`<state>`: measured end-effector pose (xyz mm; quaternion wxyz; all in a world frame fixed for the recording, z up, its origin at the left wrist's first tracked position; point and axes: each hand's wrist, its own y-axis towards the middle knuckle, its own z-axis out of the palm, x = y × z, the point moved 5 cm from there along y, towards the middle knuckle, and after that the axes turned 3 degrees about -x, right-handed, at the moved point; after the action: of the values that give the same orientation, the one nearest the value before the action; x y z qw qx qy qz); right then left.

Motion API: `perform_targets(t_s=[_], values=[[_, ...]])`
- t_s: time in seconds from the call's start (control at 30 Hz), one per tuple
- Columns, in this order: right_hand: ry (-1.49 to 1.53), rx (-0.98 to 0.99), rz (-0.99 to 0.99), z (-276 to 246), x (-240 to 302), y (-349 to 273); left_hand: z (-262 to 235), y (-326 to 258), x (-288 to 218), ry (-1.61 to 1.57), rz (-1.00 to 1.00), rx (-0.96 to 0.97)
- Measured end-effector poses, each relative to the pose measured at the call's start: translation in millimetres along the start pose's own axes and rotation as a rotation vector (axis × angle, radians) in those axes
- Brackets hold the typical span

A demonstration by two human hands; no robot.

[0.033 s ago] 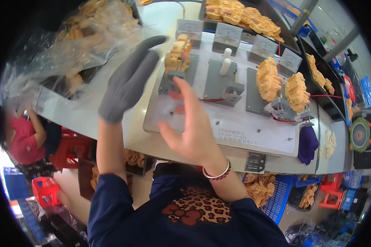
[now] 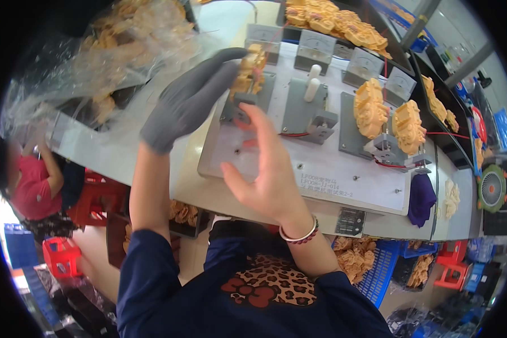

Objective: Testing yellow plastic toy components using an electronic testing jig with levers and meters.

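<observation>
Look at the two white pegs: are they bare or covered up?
Bare: both white pegs stick up in plain view with nothing over them.

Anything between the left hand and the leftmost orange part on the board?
Nothing visible. The gloved left hand overlaps the left side of the orange part in this view; whether they touch, I can't tell. The right hand is by the grey block on the part's near side, not between them.

one gloved hand (image 2: 188, 104) and one bare hand (image 2: 273, 183) are showing, three orange pieces (image 2: 370, 110) are standing on one white board (image 2: 332, 160), four dials (image 2: 315, 45) are lining up, two white pegs (image 2: 312, 89) are sticking up, one purple cloth (image 2: 422, 200) is lying there
</observation>
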<state>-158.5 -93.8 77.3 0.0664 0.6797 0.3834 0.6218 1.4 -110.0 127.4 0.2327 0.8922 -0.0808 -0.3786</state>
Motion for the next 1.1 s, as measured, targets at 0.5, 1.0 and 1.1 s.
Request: perform_targets(t_s=[0.5, 1.0, 1.1], values=[[0.057, -0.177, 0.049, -36, 14, -31, -131, -351, 86, -0.188, -0.978, 0.053], [-0.725, 0.060, 0.079, -80, 2, -31, -97, -250, 59, 0.111, -0.340, -1.099], [-0.683, 0.160, 0.089, -65, -6, -18, -28, -171, -10, 0.347, 0.123, -0.635]])
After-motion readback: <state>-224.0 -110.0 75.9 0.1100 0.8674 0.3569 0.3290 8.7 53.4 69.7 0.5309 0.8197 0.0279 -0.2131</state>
